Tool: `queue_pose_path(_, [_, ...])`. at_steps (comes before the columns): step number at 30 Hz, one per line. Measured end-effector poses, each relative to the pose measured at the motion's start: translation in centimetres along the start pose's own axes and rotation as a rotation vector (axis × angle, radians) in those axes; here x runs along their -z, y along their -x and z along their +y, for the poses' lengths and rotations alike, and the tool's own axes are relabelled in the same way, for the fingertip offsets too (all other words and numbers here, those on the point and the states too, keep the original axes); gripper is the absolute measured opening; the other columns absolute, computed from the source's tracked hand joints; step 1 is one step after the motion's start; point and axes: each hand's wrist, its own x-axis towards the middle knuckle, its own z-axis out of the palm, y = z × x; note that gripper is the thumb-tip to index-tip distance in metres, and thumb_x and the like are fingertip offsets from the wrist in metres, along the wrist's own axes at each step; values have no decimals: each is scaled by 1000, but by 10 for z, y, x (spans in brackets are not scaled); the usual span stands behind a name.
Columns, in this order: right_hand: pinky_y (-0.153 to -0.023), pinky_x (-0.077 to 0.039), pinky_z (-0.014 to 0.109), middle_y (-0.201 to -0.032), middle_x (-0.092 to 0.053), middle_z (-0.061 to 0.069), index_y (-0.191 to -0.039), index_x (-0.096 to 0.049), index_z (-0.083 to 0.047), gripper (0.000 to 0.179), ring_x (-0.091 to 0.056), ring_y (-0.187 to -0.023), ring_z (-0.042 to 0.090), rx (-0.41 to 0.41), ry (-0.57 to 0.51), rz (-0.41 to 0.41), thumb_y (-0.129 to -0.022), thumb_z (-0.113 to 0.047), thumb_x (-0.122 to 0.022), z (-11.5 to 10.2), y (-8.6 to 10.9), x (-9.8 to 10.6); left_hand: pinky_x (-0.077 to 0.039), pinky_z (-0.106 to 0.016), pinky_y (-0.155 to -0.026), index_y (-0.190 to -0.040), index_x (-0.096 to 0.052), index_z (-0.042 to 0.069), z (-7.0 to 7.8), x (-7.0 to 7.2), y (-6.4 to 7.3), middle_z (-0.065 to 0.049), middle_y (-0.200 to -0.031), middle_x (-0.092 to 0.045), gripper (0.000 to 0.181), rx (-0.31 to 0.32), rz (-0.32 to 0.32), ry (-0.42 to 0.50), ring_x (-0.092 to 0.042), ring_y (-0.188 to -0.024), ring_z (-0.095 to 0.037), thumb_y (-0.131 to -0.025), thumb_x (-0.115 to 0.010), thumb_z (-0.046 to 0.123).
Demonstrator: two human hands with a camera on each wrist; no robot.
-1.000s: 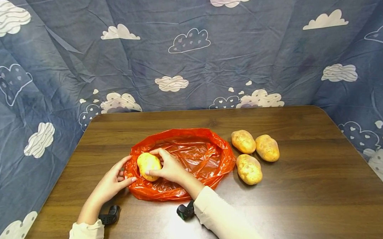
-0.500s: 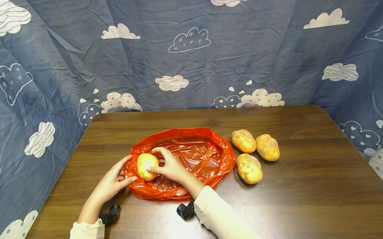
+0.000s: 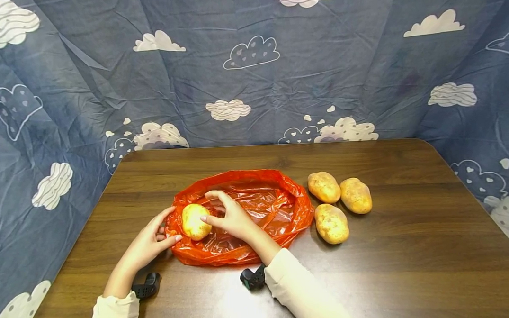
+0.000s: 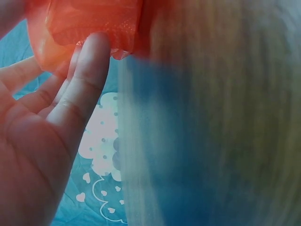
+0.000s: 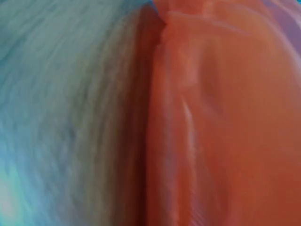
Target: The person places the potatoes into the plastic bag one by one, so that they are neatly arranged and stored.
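Observation:
In the head view, a wide-mouthed red plastic bag (image 3: 274,215) stands on the table with its top folded out. One potato (image 3: 196,222) sits inside at its left end. My right hand (image 3: 231,219) is over the bag just right of that potato, thumb and fingers spread, thumb tip right at the potato's edge. The left hand (image 3: 151,237) rests against the bag's left side, index finger and thumb wide apart. In the left wrist view its fairly straight fingers (image 4: 84,77) touch the red plastic. The right wrist view is blurred and shows the bag's side (image 5: 225,122), no fingers.
Three potatoes lie close together right of the bag: a rear one (image 3: 324,187), a right one (image 3: 356,196) and a front one (image 3: 331,224). Black wrist-worn devices (image 3: 146,285) show below the hands. A blue cloud-print cloth (image 3: 251,88) hangs behind the wooden table (image 3: 412,247).
The right hand lets go of the potato and draws slightly right, its fingers opening. The potato has settled a little to the left in the bag. The left hand stays put.

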Motion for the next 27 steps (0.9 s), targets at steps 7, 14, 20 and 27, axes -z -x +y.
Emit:
queue_pose_path(7, [-95, -35, 42, -121, -46, 20, -123, -41, 7, 50, -43, -114, 37, 56, 57, 6, -81, -4, -66, -21, 8, 12, -50, -24, -63, -135, -32, -1, 7, 0, 1, -21, -105, -45, 68, 1, 6, -18, -54, -76, -19, -78, -69, 3])
queue_pose_path(14, [-95, -36, 40, -121, -49, 20, -123, -43, 6, 51, -46, -112, 34, 113, 94, 31, -80, -5, -68, -31, 16, 21, -51, -26, -61, -132, -32, -8, 25, 0, 2, -25, -103, -45, 65, -12, 7, -3, -57, -72, -22, -77, -67, -4])
queue_pose_path(20, [-95, -37, 38, -121, -50, 18, -122, -44, 6, 51, -47, -112, 31, 152, 120, 51, -79, -4, -68, -39, 24, 26, -51, -24, -62, -135, -31, -1, 4, -1, 1, -24, -108, -45, 68, -13, 0, 12, -57, -74, -16, -79, -68, 4])
queue_pose_path(27, [-94, -38, 38, -117, -52, 19, -120, -45, 8, 50, -48, -110, 31, 204, 111, 96, -77, 0, -69, -44, 31, 36, -51, -25, -62, -136, -32, 2, -2, -1, 0, -22, -105, -46, 68, -5, -2, 28, -57, -73, -16, -79, -69, 8])
